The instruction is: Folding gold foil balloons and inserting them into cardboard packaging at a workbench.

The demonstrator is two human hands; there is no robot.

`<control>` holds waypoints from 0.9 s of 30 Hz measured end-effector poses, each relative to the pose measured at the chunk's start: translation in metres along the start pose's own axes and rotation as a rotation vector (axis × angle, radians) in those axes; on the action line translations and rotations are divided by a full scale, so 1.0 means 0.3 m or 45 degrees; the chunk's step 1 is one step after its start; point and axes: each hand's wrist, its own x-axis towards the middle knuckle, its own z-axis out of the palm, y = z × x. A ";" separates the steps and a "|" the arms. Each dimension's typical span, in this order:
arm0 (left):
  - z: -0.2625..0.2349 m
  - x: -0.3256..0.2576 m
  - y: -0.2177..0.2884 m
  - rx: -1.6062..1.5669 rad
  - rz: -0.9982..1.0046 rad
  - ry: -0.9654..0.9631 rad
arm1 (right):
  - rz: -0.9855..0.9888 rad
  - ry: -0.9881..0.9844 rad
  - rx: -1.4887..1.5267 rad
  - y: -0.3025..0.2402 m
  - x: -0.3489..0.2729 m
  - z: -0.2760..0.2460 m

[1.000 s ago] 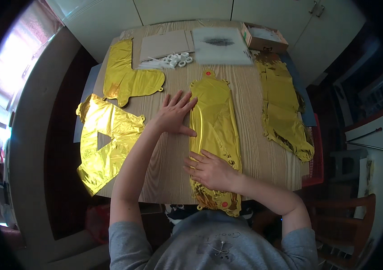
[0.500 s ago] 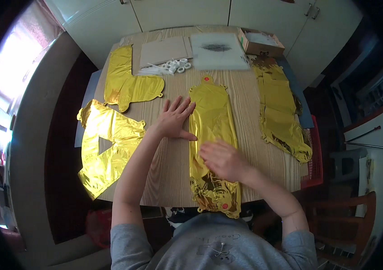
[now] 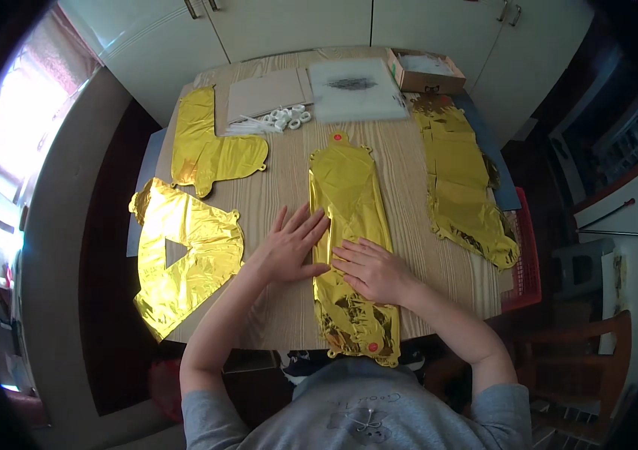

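Note:
A long, folded gold foil balloon (image 3: pixel 345 180) lies lengthwise before me, its near end crinkled and hanging at the table's front edge. My left hand (image 3: pixel 289 247) is spread flat, fingertips on the balloon's left edge and palm over the wood. Flat on the middle of the foil rests my right hand (image 3: pixel 370 270), fingers stretched out. Neither hand grips anything. To the left lies a gold A-shaped foil balloon (image 3: pixel 210 247), with a gold L-shaped foil balloon (image 3: pixel 199 150) beyond it. Another gold foil balloon (image 3: pixel 463 176), creased and partly folded, lies along the right side.
At the back of the wooden table (image 3: pixel 259 319) are a beige board (image 3: pixel 266 94), white ribbon rolls (image 3: pixel 289 118), white sticks (image 3: pixel 251 129), a clear plastic bag (image 3: pixel 356 101) and an open cardboard box (image 3: pixel 427 75). A red basket (image 3: pixel 525 255) stands beyond the right edge.
My left hand has slid down along the balloon's left edge, toward me. The right hand has flattened onto the foil with its fingers straightened. The view has shifted slightly.

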 end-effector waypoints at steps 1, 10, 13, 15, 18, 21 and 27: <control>-0.001 -0.016 0.011 -0.019 -0.009 -0.015 | 0.006 0.021 0.022 -0.002 -0.001 -0.003; -0.004 -0.063 0.031 -0.022 0.004 -0.024 | 0.038 0.000 0.079 0.020 -0.015 -0.003; -0.005 -0.068 0.028 -0.018 0.002 -0.029 | 0.039 -0.026 0.058 0.018 -0.013 -0.004; -0.011 -0.068 0.030 -0.011 -0.001 -0.023 | 0.042 -0.030 0.060 0.013 -0.011 -0.010; -0.017 -0.069 0.034 0.002 0.001 -0.004 | 0.043 -0.032 0.044 0.009 -0.010 -0.011; -0.019 -0.069 0.032 0.011 0.005 -0.009 | 0.054 -0.049 0.039 0.004 -0.006 -0.013; -0.017 -0.059 0.021 0.014 -0.016 0.006 | 0.045 -0.026 0.018 0.005 -0.005 -0.009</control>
